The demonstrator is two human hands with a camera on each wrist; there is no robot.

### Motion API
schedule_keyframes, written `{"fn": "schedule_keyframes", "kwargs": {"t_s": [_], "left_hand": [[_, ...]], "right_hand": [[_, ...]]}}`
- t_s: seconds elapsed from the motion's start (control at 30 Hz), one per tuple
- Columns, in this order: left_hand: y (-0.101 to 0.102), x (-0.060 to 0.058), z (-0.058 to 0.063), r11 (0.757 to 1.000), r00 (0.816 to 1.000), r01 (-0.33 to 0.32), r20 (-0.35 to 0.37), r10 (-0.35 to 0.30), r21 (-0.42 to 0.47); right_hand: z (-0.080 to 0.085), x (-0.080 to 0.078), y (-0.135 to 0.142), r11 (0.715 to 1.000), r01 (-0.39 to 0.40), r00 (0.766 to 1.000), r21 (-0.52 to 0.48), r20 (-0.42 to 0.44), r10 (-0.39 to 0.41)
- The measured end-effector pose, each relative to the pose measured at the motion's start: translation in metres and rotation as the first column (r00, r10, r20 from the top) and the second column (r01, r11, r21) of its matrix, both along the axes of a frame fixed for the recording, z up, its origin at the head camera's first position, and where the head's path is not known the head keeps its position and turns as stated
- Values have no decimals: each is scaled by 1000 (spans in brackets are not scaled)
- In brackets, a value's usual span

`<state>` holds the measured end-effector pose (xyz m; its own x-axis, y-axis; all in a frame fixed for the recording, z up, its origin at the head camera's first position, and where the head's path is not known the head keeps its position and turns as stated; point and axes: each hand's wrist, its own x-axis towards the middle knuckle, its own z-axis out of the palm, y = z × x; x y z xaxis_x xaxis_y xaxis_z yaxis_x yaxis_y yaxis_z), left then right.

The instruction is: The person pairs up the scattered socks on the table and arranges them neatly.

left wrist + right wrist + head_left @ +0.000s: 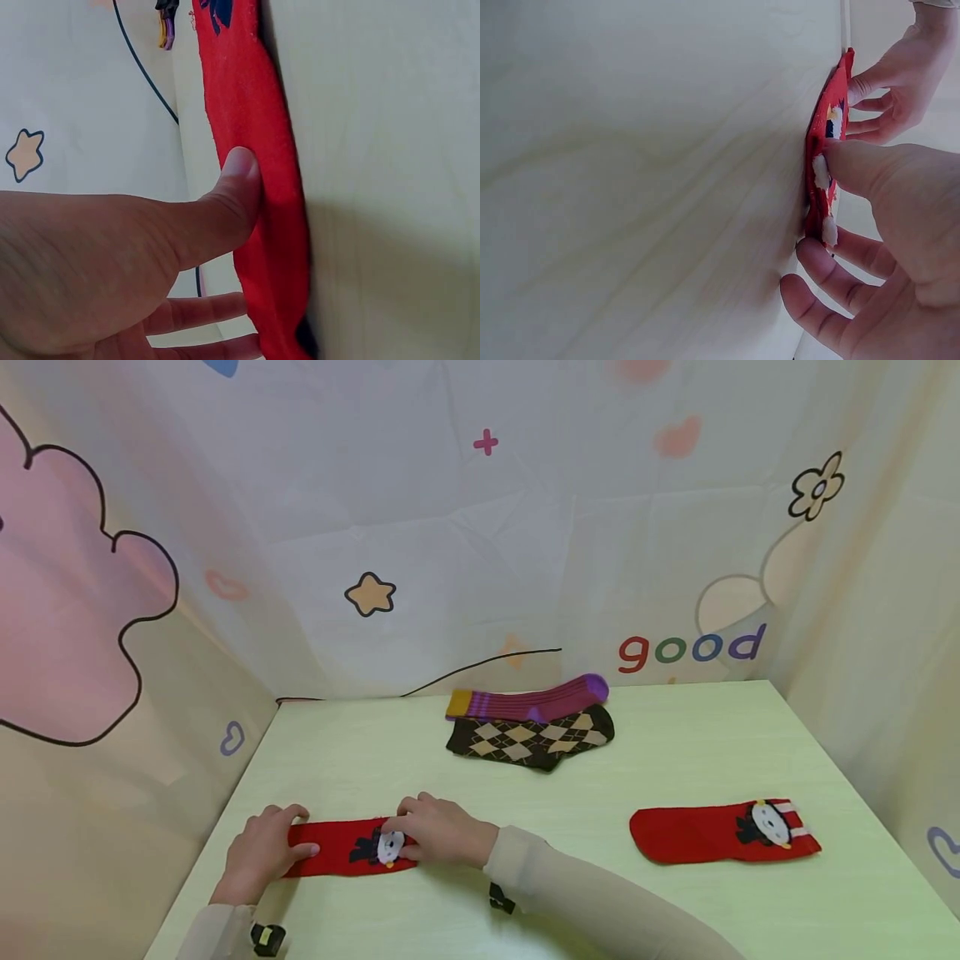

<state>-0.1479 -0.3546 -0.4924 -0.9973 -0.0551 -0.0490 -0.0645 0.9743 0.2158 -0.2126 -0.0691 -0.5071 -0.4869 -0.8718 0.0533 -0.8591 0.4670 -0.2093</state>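
A red sock (pixel 335 847) with a cartoon face near its cuff lies flat at the front left of the table, under both hands. At its left end is my left hand (pixel 258 853), the thumb (pixel 238 169) laid along the sock's face and the fingers reaching to its edge. My right hand (pixel 442 831) holds the cuff end, its thumb on the printed face and its fingertips (pixel 814 255) at the cuff's rim. A matching red sock (pixel 697 835) lies flat on the right, apart from both hands.
Toward the back, a purple sock (pixel 517 703) with a yellow cuff lies partly against a dark argyle sock (pixel 517 742). The pale green table (pixel 570 810) is bordered by a printed curtain (pixel 480 568) behind and at the sides.
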Motion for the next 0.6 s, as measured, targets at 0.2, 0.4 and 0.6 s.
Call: {"fn": "schedule_keyframes", "kwargs": {"t_s": [0.2,0.4,0.6], "left_hand": [[0,1,0,1000,1000,0,-7,0,10],[-1,1,-1,1000,1000,-4,-5,4,8],[-1,1,-3,1000,1000,-1,-9,1,3]], "right_hand": [[1,1,0,1000,3,1000,0,-8,-3],[0,1,0,1000,-11,1000,-13,-26,11],[2,2,-1,998,-31,999,-55,-41,28]]}}
